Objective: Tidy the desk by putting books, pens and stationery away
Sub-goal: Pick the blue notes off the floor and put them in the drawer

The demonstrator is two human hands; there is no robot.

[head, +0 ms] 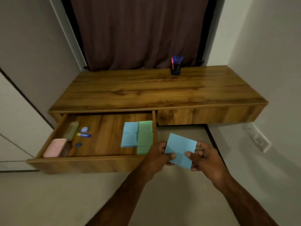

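Lower centre: left hand (158, 156) and right hand (204, 158) pinch a blue paper (180, 150) beside the open drawer (101, 132), likely next laid onto the paper stacks (137, 136) inside.

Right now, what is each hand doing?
Left hand: pinches the left edge of the blue paper.
Right hand: pinches the same paper's right edge.

left hand (158, 154) and right hand (202, 156) pinching blue paper (180, 150), open drawer (101, 137)
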